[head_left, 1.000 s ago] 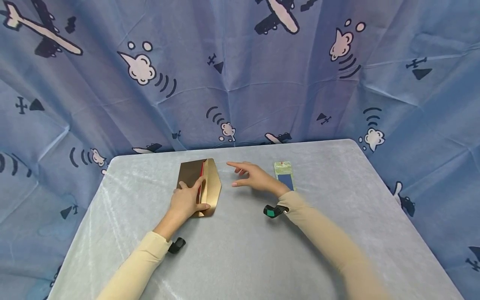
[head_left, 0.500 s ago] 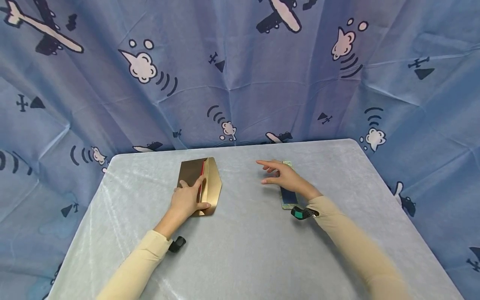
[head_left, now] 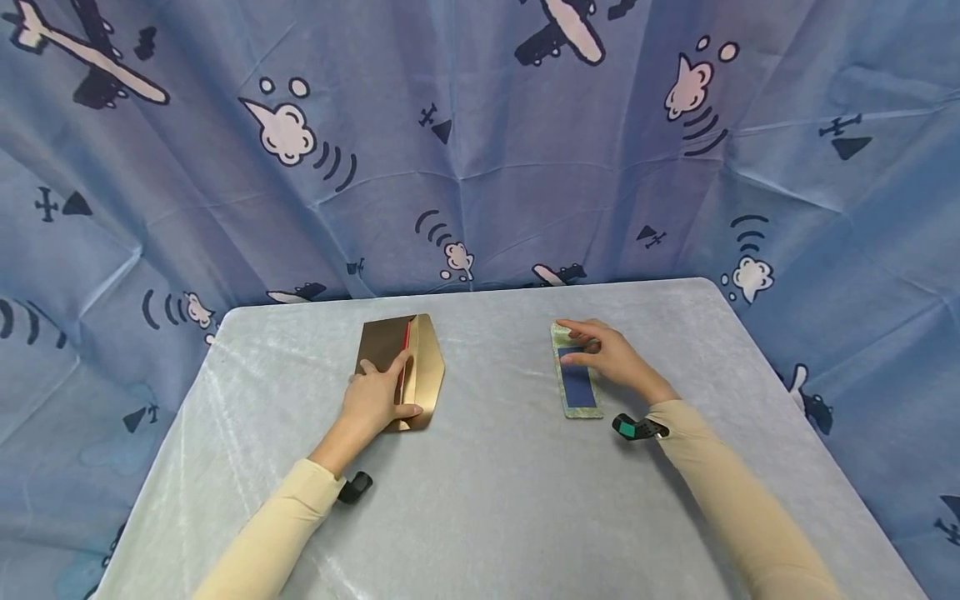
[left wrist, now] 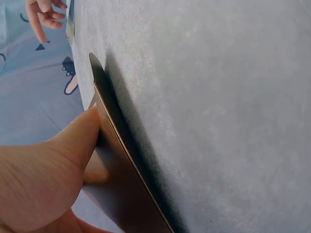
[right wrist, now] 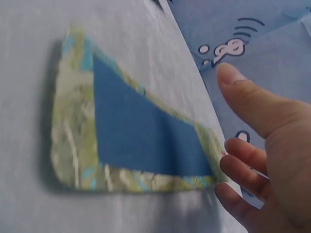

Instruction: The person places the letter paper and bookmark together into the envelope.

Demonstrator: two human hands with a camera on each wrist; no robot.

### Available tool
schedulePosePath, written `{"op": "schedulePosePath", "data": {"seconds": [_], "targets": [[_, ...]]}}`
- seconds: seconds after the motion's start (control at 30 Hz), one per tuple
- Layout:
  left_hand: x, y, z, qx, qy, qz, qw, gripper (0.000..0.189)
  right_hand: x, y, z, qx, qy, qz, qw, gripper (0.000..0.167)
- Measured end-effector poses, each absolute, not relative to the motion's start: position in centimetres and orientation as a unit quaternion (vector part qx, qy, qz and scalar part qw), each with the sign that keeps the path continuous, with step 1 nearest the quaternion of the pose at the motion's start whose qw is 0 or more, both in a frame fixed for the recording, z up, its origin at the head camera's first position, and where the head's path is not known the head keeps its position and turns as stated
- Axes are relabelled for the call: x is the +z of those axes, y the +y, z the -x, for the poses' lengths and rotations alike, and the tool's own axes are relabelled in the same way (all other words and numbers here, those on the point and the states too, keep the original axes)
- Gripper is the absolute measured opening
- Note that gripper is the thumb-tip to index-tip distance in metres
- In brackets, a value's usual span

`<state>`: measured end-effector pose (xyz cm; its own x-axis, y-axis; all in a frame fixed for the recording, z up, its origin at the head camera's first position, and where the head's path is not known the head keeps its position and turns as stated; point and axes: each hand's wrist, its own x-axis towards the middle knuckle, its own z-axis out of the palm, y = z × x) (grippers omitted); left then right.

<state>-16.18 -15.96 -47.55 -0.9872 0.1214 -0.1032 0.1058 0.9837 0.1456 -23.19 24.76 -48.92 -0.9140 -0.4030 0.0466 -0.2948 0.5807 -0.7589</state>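
A brown envelope (head_left: 382, 337) with a gold flap (head_left: 426, 375) unfolded to the right lies on the left half of the table. A thin red strip shows along its opening. My left hand (head_left: 372, 396) rests on it with fingers spread, and the thumb (left wrist: 77, 138) presses near its edge in the left wrist view. At the right lies a narrow green-patterned card (head_left: 581, 412) with a blue panel (right wrist: 141, 126). My right hand (head_left: 611, 354) is over the card's upper right part, thumb and fingers apart and holding nothing. Whether the fingertips touch the card I cannot tell.
The pale grey table (head_left: 480, 500) ends at a back edge against a blue curtain (head_left: 480, 150) printed with planes and clouds. Each wrist wears a dark band, the right band (head_left: 637, 427) having a green patch.
My right hand has moved right, away from the envelope to the green-patterned card, which now shows more fully. My left hand and the envelope have stayed in place.
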Motion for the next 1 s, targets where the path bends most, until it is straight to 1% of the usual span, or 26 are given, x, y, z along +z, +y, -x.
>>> {"op": "schedulePosePath", "data": {"seconds": [0.23, 0.5, 0.77, 1.0], "targets": [[-47.5, -15.8, 16.2, 0.057, 0.995, -0.060, 0.049, 0.104, -49.8, 25.6, 23.6, -0.385, 0.904, 0.173, 0.065, 0.069], [-47.4, -15.8, 16.2, 0.061, 0.995, -0.058, 0.052, 0.104, -50.7, 25.6, 23.9, -0.353, 0.920, 0.162, 0.048, 0.072], [-47.5, -15.8, 16.3, 0.061, 0.995, -0.054, 0.057, 0.104, -50.8, 25.2, 24.2, -0.302, 0.941, 0.134, 0.076, 0.078], [-47.4, -15.8, 16.2, 0.062, 0.995, -0.055, 0.053, 0.103, -50.3, 24.6, 24.5, -0.303, 0.942, 0.114, 0.089, 0.078]]}}
